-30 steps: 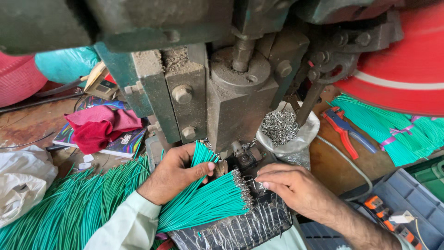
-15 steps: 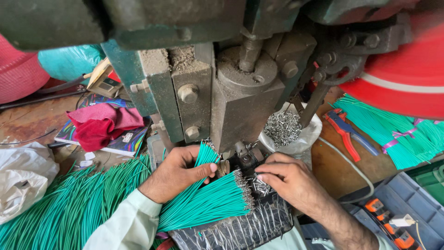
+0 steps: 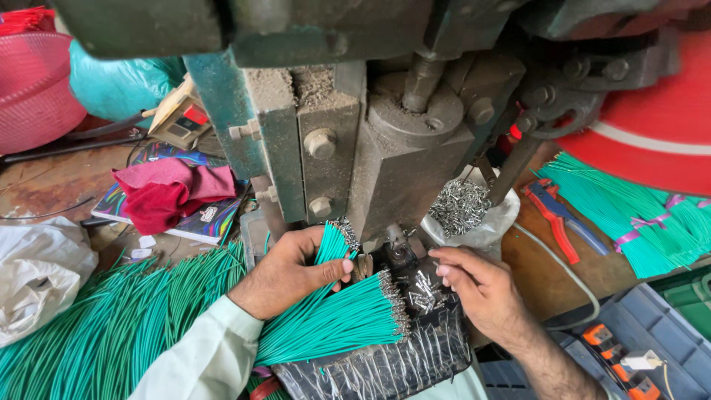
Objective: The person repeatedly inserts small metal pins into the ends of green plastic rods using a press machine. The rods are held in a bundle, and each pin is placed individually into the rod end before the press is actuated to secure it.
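Since a second ago the right hand [image 3: 481, 292] has drawn in from the side toward the press, and the view has closed in on the work. Largest is the grey-green press machine [image 3: 348, 141], standing over the middle of the surface [image 3: 59, 181]. A loose heap of green wires [image 3: 111, 326] spreads toward the surface's near left edge; tied green wire bundles [image 3: 629, 215] lie at its right edge beside red-handled pliers [image 3: 555, 215]. The left hand [image 3: 289, 270] is clenched around a fanned bundle of green wires [image 3: 333, 318], metal-tipped ends pointing right — just under the press head. The right hand pinches something small at its fingertips, though I cannot tell what, above scattered metal terminals [image 3: 422, 285].
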